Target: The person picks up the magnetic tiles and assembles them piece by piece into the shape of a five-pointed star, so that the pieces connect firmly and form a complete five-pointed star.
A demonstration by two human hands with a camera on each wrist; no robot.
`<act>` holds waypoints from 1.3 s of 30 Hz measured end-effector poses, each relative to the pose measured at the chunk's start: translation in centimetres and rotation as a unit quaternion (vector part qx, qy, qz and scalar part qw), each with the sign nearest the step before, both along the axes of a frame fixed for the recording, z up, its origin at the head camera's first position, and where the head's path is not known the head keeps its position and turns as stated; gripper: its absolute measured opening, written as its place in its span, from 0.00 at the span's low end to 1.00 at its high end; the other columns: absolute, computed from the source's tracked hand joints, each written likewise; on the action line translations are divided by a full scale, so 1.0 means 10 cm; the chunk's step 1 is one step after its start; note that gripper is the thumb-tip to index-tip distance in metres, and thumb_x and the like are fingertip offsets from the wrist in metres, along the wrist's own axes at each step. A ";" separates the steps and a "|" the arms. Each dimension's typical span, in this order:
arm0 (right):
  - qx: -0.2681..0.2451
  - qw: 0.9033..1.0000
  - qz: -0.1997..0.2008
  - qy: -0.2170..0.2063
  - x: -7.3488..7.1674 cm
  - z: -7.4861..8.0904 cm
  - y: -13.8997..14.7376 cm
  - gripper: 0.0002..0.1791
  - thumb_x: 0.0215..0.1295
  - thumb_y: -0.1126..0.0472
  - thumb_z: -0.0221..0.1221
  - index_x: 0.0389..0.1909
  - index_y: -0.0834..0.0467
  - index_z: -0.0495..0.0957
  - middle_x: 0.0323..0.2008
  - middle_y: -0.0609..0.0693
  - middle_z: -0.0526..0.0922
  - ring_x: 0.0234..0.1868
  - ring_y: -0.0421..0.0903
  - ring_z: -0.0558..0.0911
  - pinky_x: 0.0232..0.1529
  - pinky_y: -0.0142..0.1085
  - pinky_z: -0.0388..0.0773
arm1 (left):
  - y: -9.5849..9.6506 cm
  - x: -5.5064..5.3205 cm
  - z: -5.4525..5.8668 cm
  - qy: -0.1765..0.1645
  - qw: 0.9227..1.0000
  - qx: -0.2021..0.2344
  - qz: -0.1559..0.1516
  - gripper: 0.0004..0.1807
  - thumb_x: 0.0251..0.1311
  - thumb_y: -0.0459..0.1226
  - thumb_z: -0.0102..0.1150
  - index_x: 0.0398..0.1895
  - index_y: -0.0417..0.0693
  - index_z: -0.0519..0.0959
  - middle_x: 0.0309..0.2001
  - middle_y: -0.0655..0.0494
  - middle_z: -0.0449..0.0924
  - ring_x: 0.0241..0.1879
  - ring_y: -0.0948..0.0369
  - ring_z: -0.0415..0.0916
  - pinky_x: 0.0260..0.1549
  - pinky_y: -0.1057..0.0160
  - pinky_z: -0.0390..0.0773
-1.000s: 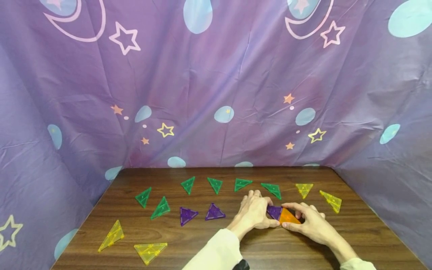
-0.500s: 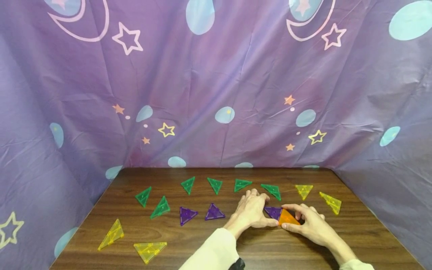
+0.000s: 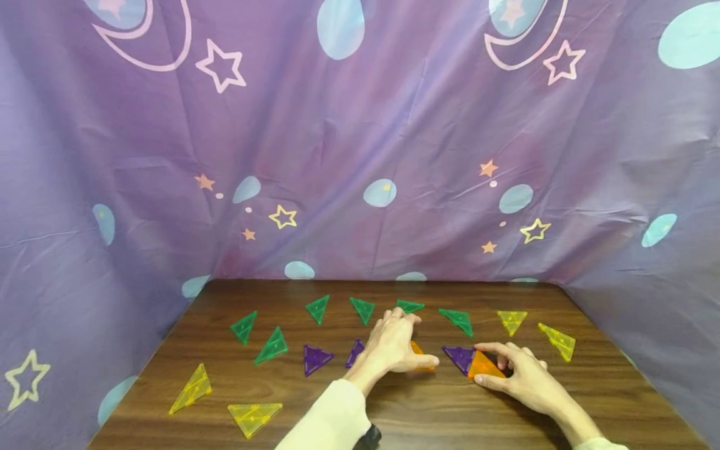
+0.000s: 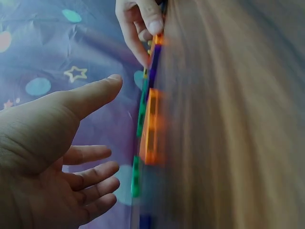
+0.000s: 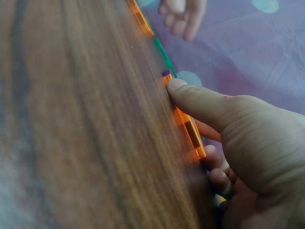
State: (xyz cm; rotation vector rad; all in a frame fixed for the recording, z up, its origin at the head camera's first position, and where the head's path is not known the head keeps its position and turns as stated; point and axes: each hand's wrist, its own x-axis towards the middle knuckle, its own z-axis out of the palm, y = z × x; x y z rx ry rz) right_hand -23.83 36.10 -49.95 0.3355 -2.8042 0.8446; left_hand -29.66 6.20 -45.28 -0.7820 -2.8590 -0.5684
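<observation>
My right hand [image 3: 525, 378] pinches an orange triangle tile [image 3: 484, 366] between thumb and forefinger, flat on the table. Along that tile's left side lies a purple triangle tile [image 3: 460, 357], the two edges touching. My left hand [image 3: 394, 347] hovers with spread fingers above a second orange triangle tile [image 4: 150, 129], partly hidden beneath it in the head view. In the left wrist view its thumb and fingers are apart from that tile. Another purple triangle tile [image 3: 354, 354] is partly covered by the left hand, and one more purple triangle tile [image 3: 317, 359] lies left of it.
Several green triangle tiles [image 3: 318, 309] form a loose arc towards the back of the wooden table [image 3: 427, 419]. Yellow triangle tiles lie at the front left [image 3: 254, 417] and back right [image 3: 512, 320]. A purple patterned cloth [image 3: 360, 250] hangs behind and at the sides.
My left hand has left the purple tile beside the orange one and moved left, over the second orange tile, which now shows. The right hand keeps its pinch.
</observation>
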 end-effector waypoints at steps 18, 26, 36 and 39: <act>0.006 1.000 0.003 0.018 0.01 -0.03 0.02 0.31 0.63 0.42 0.80 0.65 0.46 0.86 0.35 0.42 0.71 0.38 0.45 0.65 0.41 0.46 0.52 | -0.37 0.01 -0.14 -0.046 0.996 0.022 -0.077 0.36 0.53 0.54 0.88 0.61 0.45 0.88 0.40 0.64 0.86 0.47 0.64 0.79 0.57 0.66 0.80; -0.013 0.999 0.016 0.032 0.01 -0.02 0.03 0.30 0.63 0.48 0.80 0.65 0.49 0.86 0.35 0.40 0.73 0.38 0.44 0.66 0.41 0.45 0.53 | -0.30 0.04 -0.14 -0.053 0.994 0.042 -0.085 0.29 0.56 0.46 0.88 0.60 0.47 0.89 0.33 0.66 0.86 0.39 0.68 0.78 0.50 0.69 0.80; -0.021 1.000 0.021 0.010 0.00 0.00 0.01 0.31 0.65 0.49 0.79 0.68 0.51 0.85 0.37 0.43 0.74 0.39 0.47 0.66 0.43 0.48 0.53 | -0.20 0.07 -0.15 -0.054 0.994 0.043 -0.085 0.28 0.57 0.46 0.87 0.60 0.49 0.89 0.26 0.72 0.80 0.41 0.66 0.78 0.59 0.63 0.81; -0.022 0.999 0.030 0.005 0.00 0.00 -0.02 0.32 0.67 0.48 0.78 0.69 0.51 0.84 0.38 0.44 0.74 0.39 0.47 0.65 0.43 0.49 0.52 | -0.18 0.10 -0.15 -0.063 0.993 0.049 -0.086 0.29 0.57 0.45 0.87 0.61 0.48 0.89 0.25 0.72 0.79 0.40 0.66 0.77 0.56 0.64 0.81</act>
